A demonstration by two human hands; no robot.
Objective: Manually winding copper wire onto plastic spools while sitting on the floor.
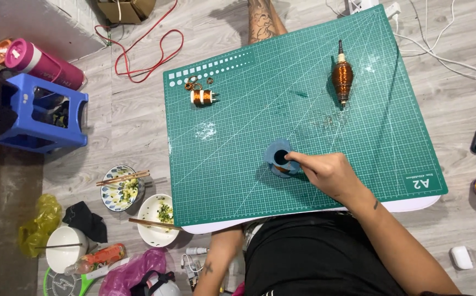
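Partly hidden, blue roll (278,157) under right hand (328,172) (left unseen).

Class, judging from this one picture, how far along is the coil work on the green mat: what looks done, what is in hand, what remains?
Done, it seems: a small wound copper coil lies by loose rings at the mat's far corner. In hand: the right hand pinches a blue, round hollow piece; the left hand is out of view. Left, probably: the large copper-wire spool lies apart, untouched.
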